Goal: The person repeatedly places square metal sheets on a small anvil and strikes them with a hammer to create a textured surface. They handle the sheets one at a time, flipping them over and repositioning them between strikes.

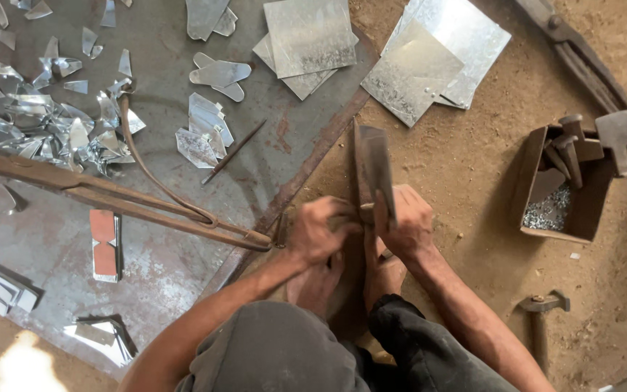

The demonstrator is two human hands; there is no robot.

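Note:
My left hand (318,231) and my right hand (409,223) meet around a narrow upright metal stake (373,168) fixed in the dirt floor. Both hands are closed on a small metal piece at the stake's edge, which is mostly hidden by my fingers. My bare feet (321,284) rest on either side of the stake's base, just under my hands. My knees in dark trousers fill the bottom of the view.
A large rusty steel plate (183,239) lies to the left, bearing long shears (110,194), several shiny sheet offcuts (45,123) and cut blanks (219,74). Square metal sheets (437,54) lie behind. A box of hammers and rivets (567,185) stands right; another hammer (542,319) lies near it.

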